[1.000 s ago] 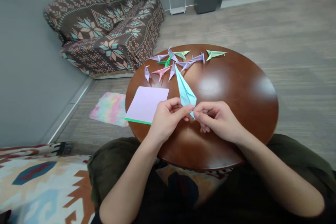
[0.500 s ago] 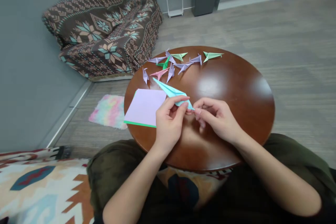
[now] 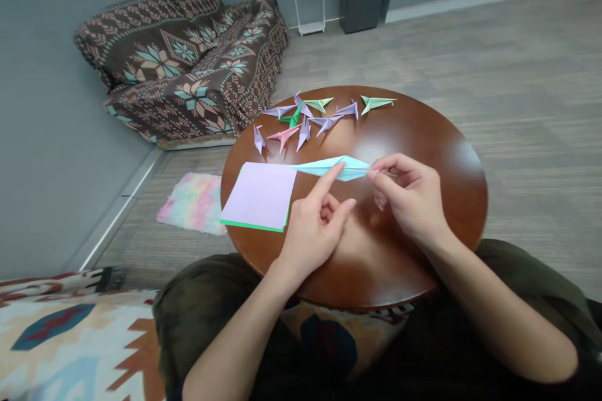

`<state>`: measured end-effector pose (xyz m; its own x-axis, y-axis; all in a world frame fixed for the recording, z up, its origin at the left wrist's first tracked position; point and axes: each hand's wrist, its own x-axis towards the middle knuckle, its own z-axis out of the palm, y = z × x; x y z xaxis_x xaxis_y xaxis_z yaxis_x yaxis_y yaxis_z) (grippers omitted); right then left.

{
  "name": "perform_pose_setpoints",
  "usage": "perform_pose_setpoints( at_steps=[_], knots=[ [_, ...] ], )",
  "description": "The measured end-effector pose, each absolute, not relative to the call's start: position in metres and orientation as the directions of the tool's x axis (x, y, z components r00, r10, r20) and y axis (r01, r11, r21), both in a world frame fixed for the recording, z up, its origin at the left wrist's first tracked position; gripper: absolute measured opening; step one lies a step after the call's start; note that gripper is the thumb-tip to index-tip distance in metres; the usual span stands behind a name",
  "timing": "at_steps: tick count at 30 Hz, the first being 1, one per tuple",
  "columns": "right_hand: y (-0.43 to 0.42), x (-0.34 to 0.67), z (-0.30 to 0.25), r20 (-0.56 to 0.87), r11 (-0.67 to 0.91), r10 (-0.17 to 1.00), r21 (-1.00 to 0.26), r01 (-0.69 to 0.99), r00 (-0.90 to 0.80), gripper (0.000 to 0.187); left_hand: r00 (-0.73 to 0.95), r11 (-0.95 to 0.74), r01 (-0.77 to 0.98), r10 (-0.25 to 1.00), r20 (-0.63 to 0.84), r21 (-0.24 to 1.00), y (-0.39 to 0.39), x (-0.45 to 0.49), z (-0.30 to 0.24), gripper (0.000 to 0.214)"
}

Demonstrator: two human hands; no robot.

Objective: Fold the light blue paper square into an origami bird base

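Gently does it: your right grip point(image 3: 410, 197) pinches the pale blue origami piece point(image 3: 332, 168), your left grip point(image 3: 316, 233) open just beside it.

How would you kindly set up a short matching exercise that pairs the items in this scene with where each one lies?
Items:
1. Light-blue origami piece
2. Lilac paper square
3. Pink origami bird
4. Pastel patterned cloth

Places:
A. On the floor beside the round wooden table
B. Held at its tip by the right hand
C. Among other folded figures at the table's far side
D. Lying on a green sheet at the table's near left

Pairs: 1-B; 2-D; 3-C; 4-A
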<state>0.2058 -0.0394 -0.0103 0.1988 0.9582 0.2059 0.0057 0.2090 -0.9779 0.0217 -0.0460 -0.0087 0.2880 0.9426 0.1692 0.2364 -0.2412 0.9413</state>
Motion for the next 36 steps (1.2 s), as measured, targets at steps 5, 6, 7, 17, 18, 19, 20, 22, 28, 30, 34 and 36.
perform_pose_setpoints(
  at_steps=[5, 6, 7, 17, 18, 19, 20, 22, 28, 30, 34, 36],
  knots=[
    [-0.035, 0.219, -0.008, 0.237, 0.242, 0.97, -0.924, 0.297, -0.053, 0.007, 0.12, -0.527, 0.529, 0.822, 0.557, 0.665, -0.039, 0.008, 0.006, 0.014],
    [-0.036, 0.219, -0.007, 0.223, 0.258, 0.964, -0.917, 0.303, -0.145, 0.008, 0.183, -0.578, 0.544, 0.789, 0.586, 0.608, -0.036, 0.006, 0.008, 0.009],
    [-0.036, 0.219, -0.006, 0.207, 0.269, 0.952, -0.917, 0.293, -0.225, 0.009, 0.259, -0.608, 0.531, 0.78, 0.57, 0.59, -0.034, 0.004, 0.009, 0.006],
    [-0.039, 0.223, 0.0, 0.156, 0.216, 0.932, -0.964, 0.156, -0.327, 0.015, 0.507, 0.139, 0.061, 0.849, -0.151, 0.988, -0.034, 0.009, 0.002, 0.025],
    [-0.04, 0.222, 0.001, 0.141, 0.189, 0.934, -0.975, 0.119, -0.33, 0.015, 0.51, 0.186, 0.01, 0.844, -0.165, 0.983, -0.035, 0.01, 0.002, 0.026],
    [-0.04, 0.222, 0.001, 0.129, 0.166, 0.934, -0.982, 0.086, -0.332, 0.016, 0.509, 0.213, -0.028, 0.844, -0.169, 0.977, -0.035, 0.011, 0.002, 0.026],
    [-0.041, 0.222, 0.002, 0.121, 0.149, 0.936, -0.987, 0.058, -0.332, 0.017, 0.507, 0.23, -0.057, 0.845, -0.171, 0.971, -0.035, 0.012, 0.002, 0.027],
    [-0.042, 0.221, 0.003, 0.112, 0.125, 0.939, -0.992, 0.018, -0.325, 0.02, 0.498, 0.258, -0.098, 0.849, -0.177, 0.961, -0.036, 0.013, 0.002, 0.027],
    [-0.043, 0.22, 0.0, 0.102, 0.096, 0.939, -0.995, -0.033, -0.328, 0.023, 0.53, 0.329, -0.135, 0.821, -0.212, 0.935, -0.037, 0.016, -0.002, 0.037],
    [-0.043, 0.221, -0.001, 0.108, 0.098, 0.937, -0.994, -0.048, -0.334, 0.022, 0.572, 0.374, -0.14, 0.787, -0.233, 0.917, -0.038, 0.018, -0.003, 0.042],
    [-0.043, 0.22, -0.002, 0.113, 0.108, 0.941, -0.994, -0.032, -0.319, 0.021, 0.611, 0.46, -0.196, 0.748, -0.259, 0.866, -0.038, 0.019, -0.003, 0.038],
    [-0.043, 0.22, 0.0, 0.106, 0.099, 0.942, -0.994, -0.037, -0.317, 0.021, 0.609, 0.483, -0.219, 0.746, -0.268, 0.848, -0.038, 0.02, -0.002, 0.034]
  ],
)
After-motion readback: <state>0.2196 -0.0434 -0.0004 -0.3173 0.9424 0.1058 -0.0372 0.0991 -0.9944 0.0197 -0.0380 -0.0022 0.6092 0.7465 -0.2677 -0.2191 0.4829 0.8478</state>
